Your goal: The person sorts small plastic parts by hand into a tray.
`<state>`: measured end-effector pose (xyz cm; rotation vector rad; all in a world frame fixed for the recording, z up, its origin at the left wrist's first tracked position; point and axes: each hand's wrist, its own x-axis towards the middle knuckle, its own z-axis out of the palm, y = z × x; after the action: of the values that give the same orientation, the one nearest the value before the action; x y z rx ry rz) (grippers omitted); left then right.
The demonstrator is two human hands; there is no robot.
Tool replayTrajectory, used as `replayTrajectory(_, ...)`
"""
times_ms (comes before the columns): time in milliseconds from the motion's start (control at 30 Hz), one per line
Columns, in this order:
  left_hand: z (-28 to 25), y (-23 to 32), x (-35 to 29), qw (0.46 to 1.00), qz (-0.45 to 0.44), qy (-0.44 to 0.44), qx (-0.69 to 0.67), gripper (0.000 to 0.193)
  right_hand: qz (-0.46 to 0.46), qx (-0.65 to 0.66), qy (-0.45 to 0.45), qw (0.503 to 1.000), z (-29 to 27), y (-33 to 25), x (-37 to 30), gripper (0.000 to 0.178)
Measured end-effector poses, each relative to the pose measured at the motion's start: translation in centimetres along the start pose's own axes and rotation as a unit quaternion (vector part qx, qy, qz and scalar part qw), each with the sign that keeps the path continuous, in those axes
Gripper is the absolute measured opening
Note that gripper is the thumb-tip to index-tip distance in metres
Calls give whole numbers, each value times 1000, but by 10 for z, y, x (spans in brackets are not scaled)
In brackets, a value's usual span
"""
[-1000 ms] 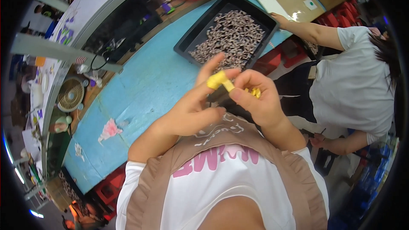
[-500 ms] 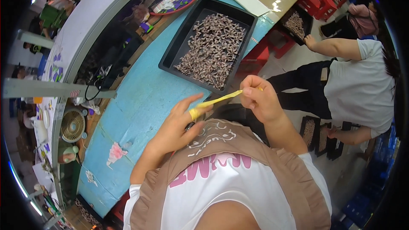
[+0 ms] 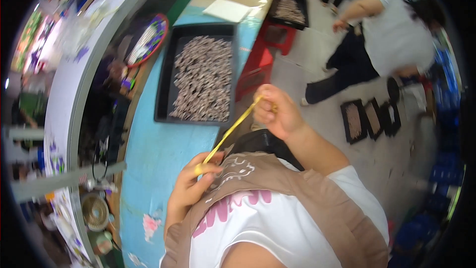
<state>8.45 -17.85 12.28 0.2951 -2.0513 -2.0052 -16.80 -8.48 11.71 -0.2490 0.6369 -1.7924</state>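
Observation:
A narrow yellow strip [image 3: 232, 129], apparently tape, stretches taut between my hands in front of my apron. My right hand [image 3: 278, 111] is closed, pinching its upper end between thumb and fingers. The lower end wraps around a finger of my left hand [image 3: 193, 183], whose fingers are loosely bent and apart, holding nothing else. Beyond my hands, a black tray [image 3: 163, 94] on the blue-covered table [image 3: 153, 154] holds a layer of many small greyish-brown pieces [image 3: 203, 79], too small to name.
A white sheet [image 3: 227, 10] lies beyond the tray; a red-rimmed basket [image 3: 162, 39] stands left. A small fan [image 3: 95, 212] is at lower left. On the right are red stools [image 3: 255, 72], a co-worker in a white shirt [image 3: 396, 34] and black trays [image 3: 353, 121] on the floor.
My view has turned, and the black tray now sits further left. My left hand has moved lower, with the yellow strip steeper and longer between the hands. The co-worker has shifted away from the floor trays.

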Motion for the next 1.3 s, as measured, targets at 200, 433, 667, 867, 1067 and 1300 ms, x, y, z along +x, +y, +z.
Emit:
replayTrajectory(200, -5, -32, -7, 952, 56, 175, -243, 32, -17, -13, -4, 1000, 8, 15, -9, 8)
replayTrajectory(433, -7, -38, 0, 992, -93, 2, 81, 31, -147, -24, 91, 985, 8, 5, -46, 15)
replayTrajectory(667, -21, -44, -12, 957, 42, -48, -284, 26, -195, 38, 200, 960, -8, 7, -65, 20)
replayTrajectory(867, -33, -78, -33, 931, -117, 261, -226, 29, -216, 72, 259, 939, 14, 26, -52, 12)
replayTrajectory(1067, -1, -49, -39, 925, -136, 261, -240, 51, -110, -68, 37, 991, 21, 63, -18, 6)
replayTrajectory(1300, 39, -45, -5, 944, -48, 192, -263, 53, 72, -133, -66, 986, 63, 78, 5, 18)
